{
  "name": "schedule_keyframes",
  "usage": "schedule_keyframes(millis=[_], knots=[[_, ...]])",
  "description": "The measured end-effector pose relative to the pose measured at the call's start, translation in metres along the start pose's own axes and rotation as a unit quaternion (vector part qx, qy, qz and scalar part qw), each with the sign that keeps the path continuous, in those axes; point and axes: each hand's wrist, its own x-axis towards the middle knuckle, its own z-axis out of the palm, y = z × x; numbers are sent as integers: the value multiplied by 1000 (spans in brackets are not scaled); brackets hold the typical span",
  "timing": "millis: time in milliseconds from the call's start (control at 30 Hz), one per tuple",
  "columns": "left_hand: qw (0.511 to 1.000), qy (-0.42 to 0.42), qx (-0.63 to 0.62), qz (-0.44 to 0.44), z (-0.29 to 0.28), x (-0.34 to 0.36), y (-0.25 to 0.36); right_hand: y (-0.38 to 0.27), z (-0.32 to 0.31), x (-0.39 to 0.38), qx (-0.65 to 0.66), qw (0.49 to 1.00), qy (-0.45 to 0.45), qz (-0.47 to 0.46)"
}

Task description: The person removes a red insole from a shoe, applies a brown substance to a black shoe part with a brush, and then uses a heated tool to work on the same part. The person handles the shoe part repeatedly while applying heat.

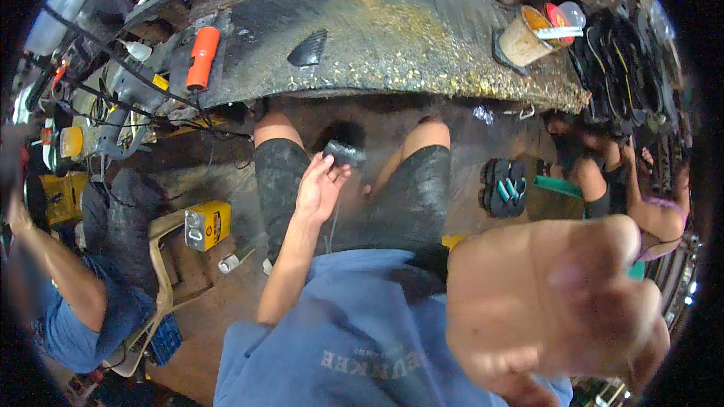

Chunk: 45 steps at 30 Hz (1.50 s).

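I see the small dark piece [345, 153] perched far out on the left hand's [324, 192] fingertips, so my main worry is a slip: its surface looks glossy, the grip shallow, and below, between the knees, lies the floor [362, 117]. Lifting it carelessly toward 12 o'clock could also catch the crumb-strewn rim of the tabletop [422, 38]. The left hand is half curled, thumb and fingers apparently pinching the piece. The right hand [558, 301], blurred near my lens, has its fingers bent; I cannot tell whether it holds anything. The piece sits at the left hand's 1 o'clock, touching, and at the right hand's 10 o'clock, well apart.
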Motion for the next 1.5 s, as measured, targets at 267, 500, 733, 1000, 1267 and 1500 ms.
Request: schedule_keyframes(millis=[267,500,733,1000,1267,1500], knots=[[986,-150,41,56,3,11,-6,108,42,-111,-152,835,-264,458],[994,-79,71,-11,-15,23,-13,225,143,-191,-252,748,-386,478],[991,-90,90,47,-33,29,-21,280,196,-205,-434,643,-361,518],[997,-71,-6,-44,-28,14,-7,295,140,-199,28,653,-145,742],[967,-125,222,27,1,1,-3,213,100,-169,304,611,-68,728],[861,-181,370,299,117,46,39,119,80,-137,356,625,-53,692]])
